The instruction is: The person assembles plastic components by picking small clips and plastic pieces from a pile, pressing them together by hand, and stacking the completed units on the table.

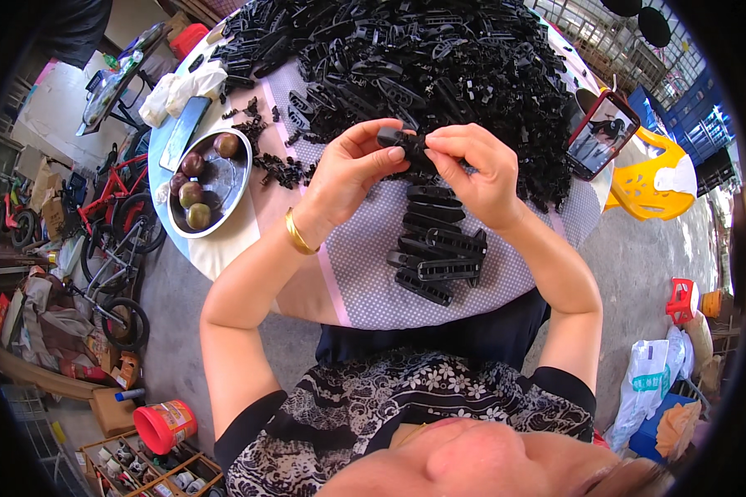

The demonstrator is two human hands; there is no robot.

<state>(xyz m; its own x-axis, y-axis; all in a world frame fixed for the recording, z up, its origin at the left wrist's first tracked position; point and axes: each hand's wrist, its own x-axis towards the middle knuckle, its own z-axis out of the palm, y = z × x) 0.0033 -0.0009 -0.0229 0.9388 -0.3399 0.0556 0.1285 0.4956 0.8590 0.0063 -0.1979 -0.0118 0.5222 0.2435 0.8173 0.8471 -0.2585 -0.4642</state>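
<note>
Between both hands, above the round table [307,282], I hold a small black plastic part [413,151]. My left hand [352,166] is closed on its left end, thumb and fingers pinching it; a gold bangle circles that wrist. The fingertips of my right hand [481,170] pinch the part's right side. Just below my hands lies a loose stack of black slotted plastic pieces [443,248]. Beyond them a large heap of black plastic parts [439,58] covers the far side of the table. Fine detail of the held part is too small to make out.
A white oval dish [239,195] with several round dark fruits stands at the left, beside a phone-like flat object [184,132]. An upright phone [603,137] stands at the right edge, near a yellow plastic chair [659,178]. Bicycles [112,240] and a red bucket [164,425] are on the left floor.
</note>
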